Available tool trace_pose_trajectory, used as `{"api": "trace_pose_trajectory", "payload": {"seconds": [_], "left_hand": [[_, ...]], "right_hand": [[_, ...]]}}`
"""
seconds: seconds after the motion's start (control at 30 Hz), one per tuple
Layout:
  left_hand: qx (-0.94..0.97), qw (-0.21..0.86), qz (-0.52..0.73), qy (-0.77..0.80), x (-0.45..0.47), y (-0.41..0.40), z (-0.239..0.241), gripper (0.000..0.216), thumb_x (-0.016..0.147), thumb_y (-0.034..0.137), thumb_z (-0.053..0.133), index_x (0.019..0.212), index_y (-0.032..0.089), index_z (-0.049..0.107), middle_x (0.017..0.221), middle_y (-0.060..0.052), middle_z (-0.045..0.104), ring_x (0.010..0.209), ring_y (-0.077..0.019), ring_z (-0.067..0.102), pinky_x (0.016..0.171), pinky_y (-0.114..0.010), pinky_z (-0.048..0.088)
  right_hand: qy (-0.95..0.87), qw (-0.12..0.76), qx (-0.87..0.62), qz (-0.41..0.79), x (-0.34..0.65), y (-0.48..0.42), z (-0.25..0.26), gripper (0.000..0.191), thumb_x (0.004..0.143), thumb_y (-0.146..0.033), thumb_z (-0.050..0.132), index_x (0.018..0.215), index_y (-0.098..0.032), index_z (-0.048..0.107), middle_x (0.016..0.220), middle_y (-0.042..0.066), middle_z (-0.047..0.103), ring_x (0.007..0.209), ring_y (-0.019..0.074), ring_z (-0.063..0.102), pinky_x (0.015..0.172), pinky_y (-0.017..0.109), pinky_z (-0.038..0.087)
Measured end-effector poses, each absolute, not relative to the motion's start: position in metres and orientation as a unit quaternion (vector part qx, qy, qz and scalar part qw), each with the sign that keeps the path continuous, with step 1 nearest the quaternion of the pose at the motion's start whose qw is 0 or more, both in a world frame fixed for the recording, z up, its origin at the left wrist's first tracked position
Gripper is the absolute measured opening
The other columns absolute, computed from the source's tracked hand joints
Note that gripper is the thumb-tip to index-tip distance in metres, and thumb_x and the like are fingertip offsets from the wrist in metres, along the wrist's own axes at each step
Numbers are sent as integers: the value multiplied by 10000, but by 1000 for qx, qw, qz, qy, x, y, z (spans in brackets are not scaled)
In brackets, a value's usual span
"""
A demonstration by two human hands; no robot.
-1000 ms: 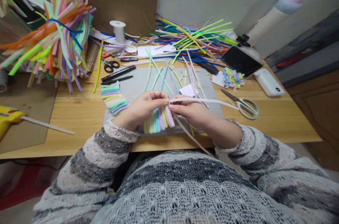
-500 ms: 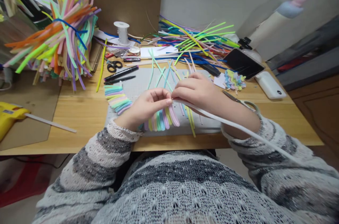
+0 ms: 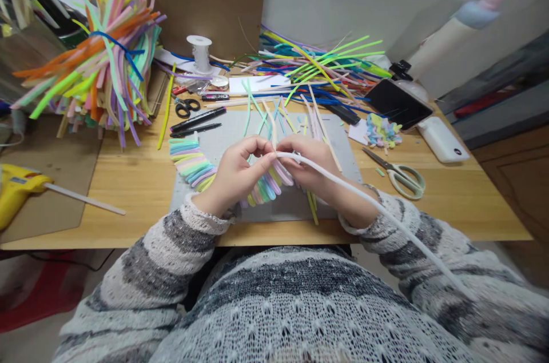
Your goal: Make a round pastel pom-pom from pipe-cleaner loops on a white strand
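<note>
A long white pipe cleaner (image 3: 386, 211) runs from my fingertips over my right forearm. Pastel pipe cleaner loops (image 3: 266, 188) hang in a row below my hands, and the row curves away to the left. My left hand (image 3: 244, 171) pinches the white strip where the loops meet it. Close against it, my right hand (image 3: 311, 166) has its fingers closed at the foot of a cream pipe cleaner (image 3: 271, 123), which sticks up between both hands. My fingers hide the exact join. Loose pastel pipe cleaners (image 3: 315, 117) lie beyond on the grey cutting mat (image 3: 223, 148).
Scissors (image 3: 397, 171) lie right of the mat; black scissors (image 3: 187, 107) and markers (image 3: 199, 120) lie left. Pipe cleaner bundles (image 3: 107, 60) stand at far left, with more piled (image 3: 317, 66) at the back. A yellow glue gun (image 3: 21, 188), phone (image 3: 398, 103) and white spool (image 3: 199, 54) are around.
My right hand has come down and nearer my body, uncovering the scissors. A cream pipe cleaner now stands up between my hands. My left hand stays nearly in place.
</note>
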State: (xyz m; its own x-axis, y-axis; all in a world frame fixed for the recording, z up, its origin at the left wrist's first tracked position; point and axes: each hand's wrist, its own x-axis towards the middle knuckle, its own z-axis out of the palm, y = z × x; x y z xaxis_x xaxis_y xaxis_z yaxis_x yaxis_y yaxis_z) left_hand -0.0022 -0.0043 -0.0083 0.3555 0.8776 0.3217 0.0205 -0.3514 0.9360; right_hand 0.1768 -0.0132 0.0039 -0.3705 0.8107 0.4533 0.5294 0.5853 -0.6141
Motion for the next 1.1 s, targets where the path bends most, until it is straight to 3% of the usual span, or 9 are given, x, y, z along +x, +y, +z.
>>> {"api": "trace_pose_trajectory", "payload": {"seconds": [0.1,0.27,0.4,0.63,0.83,0.93,1.1], "left_hand": [[726,403,447,333,-2,-5,-8,134,853,285,590,800,163,582,791,-17,592,771,-138,555,747,-266,436],[767,364,408,334,-1,-4,-8,112,859,250,577,791,161,586,777,-14,602,761,-134,564,739,-267,444],[783,365,374,338,3,-3,-9,96,853,212,573,773,160,583,772,-17,606,744,-132,559,717,-270,445],[771,385,347,370,6,-2,-13,110,844,225,578,758,159,592,737,-12,606,713,-129,557,691,-266,445],[771,362,365,375,7,-3,-16,120,846,254,582,771,162,599,758,-17,607,746,-138,565,719,-269,438],[770,368,360,378,7,-2,-15,130,848,268,578,774,164,601,749,-15,600,737,-140,560,709,-267,435],[744,412,343,397,6,-3,-15,128,835,274,589,779,160,598,750,-14,593,731,-139,546,709,-269,433]], "right_hand": [[-742,393,-455,298,172,-27,0,166,874,-274,541,898,-165,665,851,36,692,770,138,609,700,265,460],[-682,416,-489,352,174,-38,-8,215,850,-293,572,985,-180,695,938,52,710,820,151,629,747,292,489],[-643,432,-488,402,176,-40,-18,242,868,-348,557,909,-171,717,832,44,704,731,131,606,688,276,483],[-613,443,-501,420,174,-44,-30,315,890,-403,528,823,-169,728,719,14,670,659,120,562,615,249,443],[-583,478,-494,433,173,-43,-34,284,874,-421,551,950,-215,730,906,29,719,811,163,624,740,295,481],[-616,465,-481,417,173,-43,-31,258,891,-400,531,858,-222,715,831,9,699,770,151,601,724,274,469],[-648,448,-463,406,173,-44,-25,380,927,-395,458,630,-186,570,633,-6,556,616,119,490,622,247,425]]}}
